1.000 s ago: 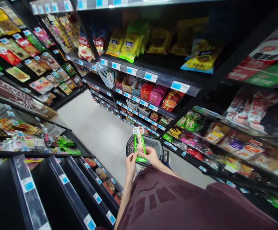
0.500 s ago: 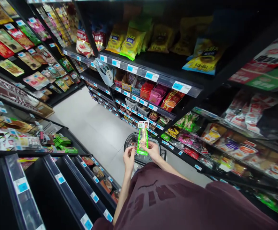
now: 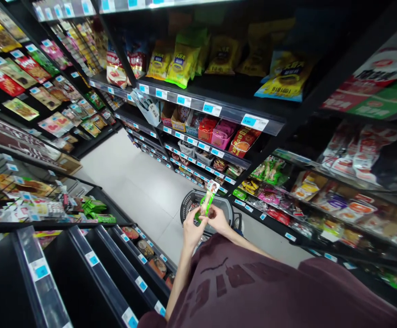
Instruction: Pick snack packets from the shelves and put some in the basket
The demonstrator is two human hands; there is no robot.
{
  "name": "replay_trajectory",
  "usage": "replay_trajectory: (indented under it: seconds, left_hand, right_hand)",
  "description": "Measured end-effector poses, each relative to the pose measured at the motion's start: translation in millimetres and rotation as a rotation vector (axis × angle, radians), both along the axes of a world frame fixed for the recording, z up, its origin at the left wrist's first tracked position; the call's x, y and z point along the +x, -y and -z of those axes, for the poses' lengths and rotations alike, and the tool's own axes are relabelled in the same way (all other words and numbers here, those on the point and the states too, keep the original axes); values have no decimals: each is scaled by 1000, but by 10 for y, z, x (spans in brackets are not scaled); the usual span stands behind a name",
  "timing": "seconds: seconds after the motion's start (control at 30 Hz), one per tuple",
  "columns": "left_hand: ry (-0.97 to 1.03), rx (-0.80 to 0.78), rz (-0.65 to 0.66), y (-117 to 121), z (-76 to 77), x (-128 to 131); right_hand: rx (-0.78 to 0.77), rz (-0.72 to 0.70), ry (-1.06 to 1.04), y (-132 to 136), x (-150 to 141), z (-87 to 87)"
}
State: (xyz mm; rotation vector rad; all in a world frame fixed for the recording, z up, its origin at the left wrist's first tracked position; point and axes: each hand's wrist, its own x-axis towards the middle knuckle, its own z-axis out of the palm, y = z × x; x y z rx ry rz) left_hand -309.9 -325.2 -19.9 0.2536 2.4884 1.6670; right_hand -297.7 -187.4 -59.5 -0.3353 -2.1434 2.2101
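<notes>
A narrow green snack packet with a white top stands tilted to the right in front of me. My left hand pinches its lower end, and my right hand grips it from the right side. Both hands are closed on it, held over a dark round shopping basket that sits on the floor below. My maroon shirt fills the lower part of the view.
Black shelves of bagged snacks line the right side of the aisle, with red and pink boxes lower down. More shelving with packets stands at the left. A pale tiled floor runs between them.
The packet has tipped from upright to leaning right and dropped a little. My left hand moved in and closed on its lower end.
</notes>
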Motion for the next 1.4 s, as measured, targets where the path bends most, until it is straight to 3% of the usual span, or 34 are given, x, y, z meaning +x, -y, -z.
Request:
replay_trajectory:
  seconds: [0.1, 0.23, 0.3, 0.47, 0.63, 0.77, 1.17, 1.4]
  left_hand:
    - [18, -35, -40, 22, 4, 15]
    - [91, -19, -85, 62, -10, 19]
    - [116, 2, -78, 80, -21, 28]
    - [153, 45, -32, 69, -39, 125]
    - [279, 162, 0, -20, 2, 252]
    - [352, 275, -41, -66, 70, 264]
    - [382, 302, -41, -114, 15, 162]
    - [389, 327, -4, -138, 89, 142]
  right_hand:
    - [108, -114, -44, -4, 30, -137]
    - [92, -269, -120, 25, 77, -272]
    - [43, -230, -102, 43, 91, -257]
    - [-95, 52, -38, -27, 82, -152]
    - [-144, 20, -6, -95, 81, -228]
    - [-79, 36, -3, -24, 98, -273]
    - [-59, 132, 7, -5, 28, -316]
    - [-82, 176, 14, -35, 21, -301]
